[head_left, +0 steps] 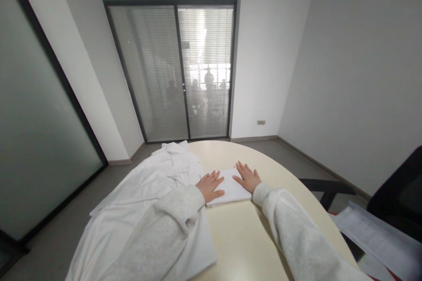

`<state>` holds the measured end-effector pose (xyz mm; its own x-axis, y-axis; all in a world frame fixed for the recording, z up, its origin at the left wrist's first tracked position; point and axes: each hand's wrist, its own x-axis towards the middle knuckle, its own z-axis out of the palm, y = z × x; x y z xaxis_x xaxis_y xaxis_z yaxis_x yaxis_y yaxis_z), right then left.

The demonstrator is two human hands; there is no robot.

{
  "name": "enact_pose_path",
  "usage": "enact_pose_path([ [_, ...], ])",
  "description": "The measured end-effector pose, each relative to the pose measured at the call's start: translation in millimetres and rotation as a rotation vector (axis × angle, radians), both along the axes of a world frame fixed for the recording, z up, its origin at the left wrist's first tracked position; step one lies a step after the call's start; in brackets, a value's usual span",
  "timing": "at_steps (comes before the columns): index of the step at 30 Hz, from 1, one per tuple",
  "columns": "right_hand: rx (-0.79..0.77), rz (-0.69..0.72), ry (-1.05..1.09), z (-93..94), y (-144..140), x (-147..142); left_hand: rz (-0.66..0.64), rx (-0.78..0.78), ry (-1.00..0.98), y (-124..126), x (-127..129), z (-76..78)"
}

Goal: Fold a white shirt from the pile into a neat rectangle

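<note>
A folded white cloth (228, 188) lies flat as a rectangle on the round cream table (231, 232). On its left part rests my left hand (210, 186), flat with the fingers spread. My right hand (247, 178) lies on its right part, fingers stretched out and apart. Neither hand grips anything. To the left, a large heap of loose white cloth (132, 219) covers that side of the table and hangs over the edge. My left sleeve passes over part of this heap and hides it.
At the right stands a black office chair (400, 193) with its armrest near the table edge. Papers (379, 232) lie on its seat. Beyond the table is a glass door (184, 74) with blinds; blurred silhouettes of people show through it.
</note>
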<state>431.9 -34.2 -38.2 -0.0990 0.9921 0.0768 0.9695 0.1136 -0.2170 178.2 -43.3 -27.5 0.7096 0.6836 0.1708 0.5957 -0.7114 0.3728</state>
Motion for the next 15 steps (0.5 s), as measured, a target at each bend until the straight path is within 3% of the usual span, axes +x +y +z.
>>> enact_pose_path([
  [7, 0.022, -0.224, 0.051, -3.9, 6, 3, 0.251, 0.075, -0.027, 8, -12, 6.3],
  [11, 0.075, -0.223, 0.123, 7.3, 4, 5, 0.295, 0.084, -0.019, 11, -15, 4.9],
  [15, 0.146, -0.143, 0.395, 17.5, 3, 7, 0.408, 0.145, -0.090, 14, -18, 6.4],
])
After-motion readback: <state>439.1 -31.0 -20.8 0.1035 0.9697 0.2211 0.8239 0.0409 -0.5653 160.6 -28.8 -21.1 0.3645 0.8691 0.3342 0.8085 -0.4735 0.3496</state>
